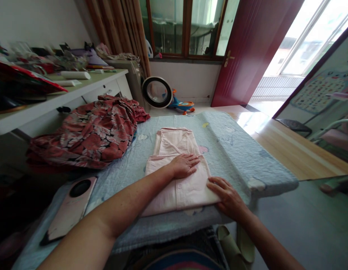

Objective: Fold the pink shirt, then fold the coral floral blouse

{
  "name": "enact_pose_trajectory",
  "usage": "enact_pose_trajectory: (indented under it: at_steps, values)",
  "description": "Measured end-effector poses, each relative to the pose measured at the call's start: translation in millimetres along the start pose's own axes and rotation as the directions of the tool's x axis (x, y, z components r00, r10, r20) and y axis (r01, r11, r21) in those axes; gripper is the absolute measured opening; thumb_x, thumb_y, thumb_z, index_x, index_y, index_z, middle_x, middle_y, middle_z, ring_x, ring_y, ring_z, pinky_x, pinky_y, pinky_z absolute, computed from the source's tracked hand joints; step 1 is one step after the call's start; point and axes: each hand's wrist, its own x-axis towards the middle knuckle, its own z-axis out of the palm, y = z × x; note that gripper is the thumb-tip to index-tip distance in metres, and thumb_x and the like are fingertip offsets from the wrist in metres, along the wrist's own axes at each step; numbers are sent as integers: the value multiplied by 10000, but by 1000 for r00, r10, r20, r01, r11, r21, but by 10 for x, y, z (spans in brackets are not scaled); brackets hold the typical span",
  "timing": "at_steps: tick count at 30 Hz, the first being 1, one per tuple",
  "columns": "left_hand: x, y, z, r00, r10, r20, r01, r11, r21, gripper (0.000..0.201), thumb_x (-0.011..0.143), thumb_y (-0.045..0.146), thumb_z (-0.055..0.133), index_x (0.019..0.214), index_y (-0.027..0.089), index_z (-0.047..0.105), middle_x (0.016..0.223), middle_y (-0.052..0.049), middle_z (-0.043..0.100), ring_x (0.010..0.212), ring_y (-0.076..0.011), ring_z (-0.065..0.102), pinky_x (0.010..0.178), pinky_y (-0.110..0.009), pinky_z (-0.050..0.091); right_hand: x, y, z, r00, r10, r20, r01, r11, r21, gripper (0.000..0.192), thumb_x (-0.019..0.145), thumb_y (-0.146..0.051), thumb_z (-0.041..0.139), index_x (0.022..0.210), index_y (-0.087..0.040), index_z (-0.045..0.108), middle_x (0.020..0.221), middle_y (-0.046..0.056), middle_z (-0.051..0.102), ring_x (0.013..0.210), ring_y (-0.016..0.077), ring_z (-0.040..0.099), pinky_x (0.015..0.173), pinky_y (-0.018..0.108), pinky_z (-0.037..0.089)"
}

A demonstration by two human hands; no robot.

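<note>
Left hand [185, 166] flat, right hand [226, 194] curved — both on pink shirt [190, 192]

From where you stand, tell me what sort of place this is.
Probably a room in a home: there's a blue-and-orange toy, what looks like a front-loading washer, and a folded pink shirt on a quilted cover.

Room over blue quilt [241, 161] right of folded shirt [189, 191], floral cloth heap [98, 131] blocking left
</note>
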Motion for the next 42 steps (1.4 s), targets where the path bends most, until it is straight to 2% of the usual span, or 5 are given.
enact_pose_trajectory:
  at_steps: [11, 18, 23, 34, 42]
  values:
    - [5, 39, -25, 991, -51, -124, 49, 999, -15, 505, 967, 449, 402, 1404, 226, 519, 1502, -79, 490, 1396, -233, 427, 1164, -391, 286, -6, 5, -58, 993, 106, 58, -106, 994, -3, 654, 676, -88, 516, 1317, -200, 587, 1408, 140, 516, 1300, 281, 460, 1086, 485, 386]
    - [268, -213, -334, 917, -398, -25, 377, 886, -269, 277, 871, 256, 507, 1015, 147, 717, 1037, -98, 730, 919, -226, 658, 816, -305, 478, -8, 9, -11, 993, 99, 67, -98, 995, -12, 648, 681, -113, 519, 1325, -162, 580, 1397, 155, 525, 1293, 286, 463, 1099, 493, 354]
    - [408, -297, -334, 921, -384, 66, 384, 862, -332, 156, 762, 268, 620, 751, 139, 706, 680, 0, 664, 617, -140, 570, 563, -226, 396, -9, 7, -5, 991, 120, 54, -120, 993, 4, 623, 700, -126, 506, 1315, -172, 592, 1398, 143, 536, 1293, 277, 468, 1104, 486, 345]
    - [328, -252, -159, 902, -421, -95, 348, 840, -415, 104, 714, 208, 613, 800, 156, 639, 752, -7, 618, 672, -141, 510, 602, -239, 368, -15, 28, 18, 985, 163, 64, -165, 986, 37, 644, 686, -129, 511, 1320, -205, 599, 1413, 117, 536, 1305, 281, 462, 1110, 475, 345]
    - [358, -448, -213, 948, -312, 61, 299, 811, -503, 169, 754, 274, 569, 851, 158, 646, 786, 7, 628, 673, -124, 520, 605, -217, 397, -15, 43, 25, 983, 172, 69, -175, 983, 53, 639, 689, -148, 523, 1320, -209, 605, 1416, 113, 537, 1311, 278, 463, 1122, 464, 334]
